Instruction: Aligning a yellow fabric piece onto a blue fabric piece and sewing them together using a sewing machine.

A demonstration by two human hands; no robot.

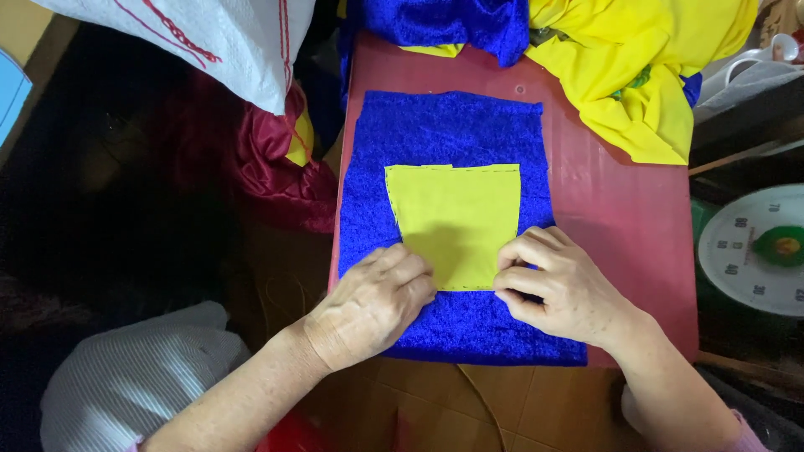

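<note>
At the centre of the frame a plain yellow fabric patch (456, 222), edged with a dotted dark line, lies on a bright royal-blue textured cloth (452, 134), which covers a dull red table (620, 201). Along the top edge sit more blue fabric (435, 21) and a heap of yellow cloth (645, 59). The upper left shows a white sack (209, 38) with red stitching above dark red satin (276, 167), and a white scale dial (754, 247) with a green centre is at the right edge.
</note>
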